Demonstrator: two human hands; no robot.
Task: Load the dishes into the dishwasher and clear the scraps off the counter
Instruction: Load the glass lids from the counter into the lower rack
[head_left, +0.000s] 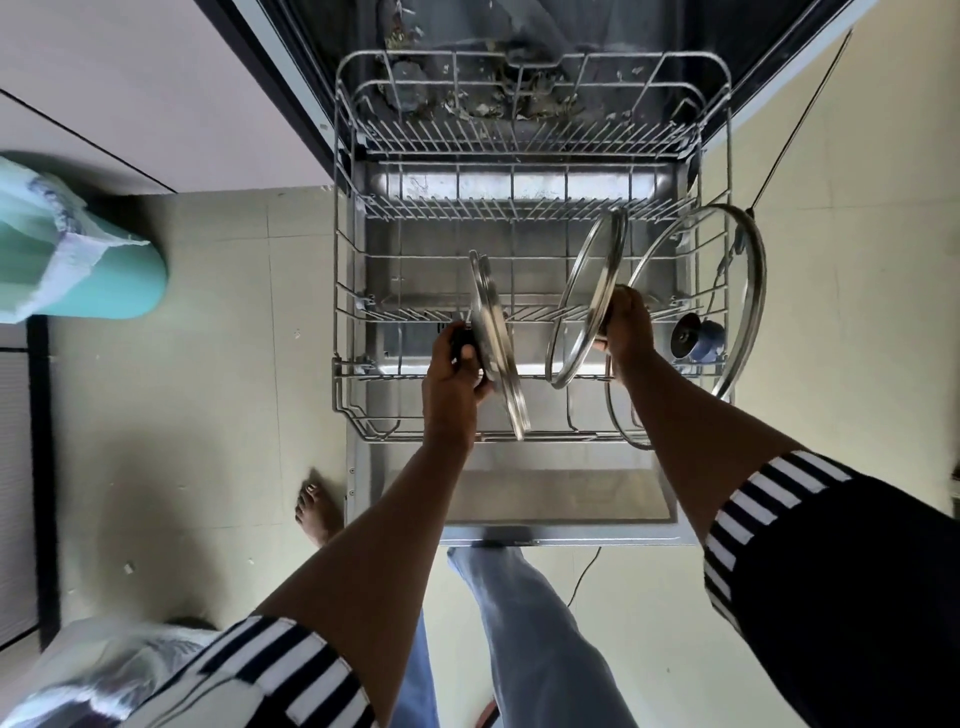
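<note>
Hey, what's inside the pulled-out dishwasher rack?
Three lids on edge: a steel-rimmed lid held by the left hand, a glass lid gripped by the right hand, a bigger glass lid with a blue knob far right. The right hand covers the middle lid's handle.

Pale greenish floor tiles (208, 415) lie in soft light. A mint-green bin (111, 283) with a plastic liner (31, 244) stands at the left, near white cabinet panels (156, 78); a thin black cable (584, 576) trails over the tiles.

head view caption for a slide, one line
Left hand holds a steel lid on edge in the dishwasher rack, right hand grips a glass lid beside it.
</note>
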